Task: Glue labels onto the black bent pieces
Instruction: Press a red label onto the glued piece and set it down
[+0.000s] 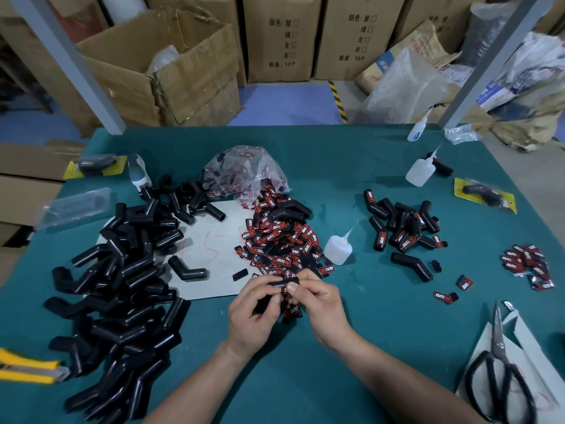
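Black bent piece (282, 284): held over the tabletop (382, 347) near the person, long axis left to right, left hand (253, 316) gripping its left end, right hand (321, 304) pinching its right end, TAPER label (294, 309) just below.
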Tool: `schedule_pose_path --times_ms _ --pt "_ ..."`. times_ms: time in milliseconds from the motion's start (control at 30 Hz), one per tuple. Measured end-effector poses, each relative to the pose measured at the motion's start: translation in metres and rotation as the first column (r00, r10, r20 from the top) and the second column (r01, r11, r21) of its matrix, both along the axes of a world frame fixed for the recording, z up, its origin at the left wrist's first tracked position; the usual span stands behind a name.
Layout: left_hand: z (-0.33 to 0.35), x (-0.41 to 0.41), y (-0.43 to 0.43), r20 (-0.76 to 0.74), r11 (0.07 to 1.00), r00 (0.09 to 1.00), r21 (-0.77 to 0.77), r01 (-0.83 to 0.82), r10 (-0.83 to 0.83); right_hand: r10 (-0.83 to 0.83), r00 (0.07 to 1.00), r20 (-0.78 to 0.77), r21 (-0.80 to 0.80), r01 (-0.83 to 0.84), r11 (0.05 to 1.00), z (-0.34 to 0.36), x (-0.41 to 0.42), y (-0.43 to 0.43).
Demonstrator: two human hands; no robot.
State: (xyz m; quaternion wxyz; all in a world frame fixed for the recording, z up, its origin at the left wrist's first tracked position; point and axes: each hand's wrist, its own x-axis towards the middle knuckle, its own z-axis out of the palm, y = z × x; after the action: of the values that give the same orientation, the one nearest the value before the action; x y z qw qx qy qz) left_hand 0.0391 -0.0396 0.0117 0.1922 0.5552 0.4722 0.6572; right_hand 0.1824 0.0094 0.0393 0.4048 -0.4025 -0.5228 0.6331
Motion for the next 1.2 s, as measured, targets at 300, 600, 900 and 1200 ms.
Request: schedule_pose_path --times_ms 300,600,900,1200 --pt "-0.003 0.0 0.0 0.012 1.0 1.0 -0.015 -0.017 0.017 0.0 1.0 0.027 0.007 0.0 1.0 0.001 -0.001 -0.001" --pt "-0.003 0.0 -0.002 0.006 0.999 0.999 -0.024 -0.035 0.035 -0.013 0.999 -0.037 -0.063 0.011 0.998 -0.001 -0.002 -0.001" --pt "-0.005 0.004 -0.001 -0.039 1.0 0.999 -0.003 -0.01 0.01 -0.049 0.998 0.032 0.024 0.048 0.999 -0.011 -0.001 -0.004" --pt "-0.003 0.007 -0.002 -0.052 1.0 0.999 0.008 0.017 -0.016 -0.091 0.996 0.01 0.032 0.09 0.995 -0.014 -0.004 -0.003"
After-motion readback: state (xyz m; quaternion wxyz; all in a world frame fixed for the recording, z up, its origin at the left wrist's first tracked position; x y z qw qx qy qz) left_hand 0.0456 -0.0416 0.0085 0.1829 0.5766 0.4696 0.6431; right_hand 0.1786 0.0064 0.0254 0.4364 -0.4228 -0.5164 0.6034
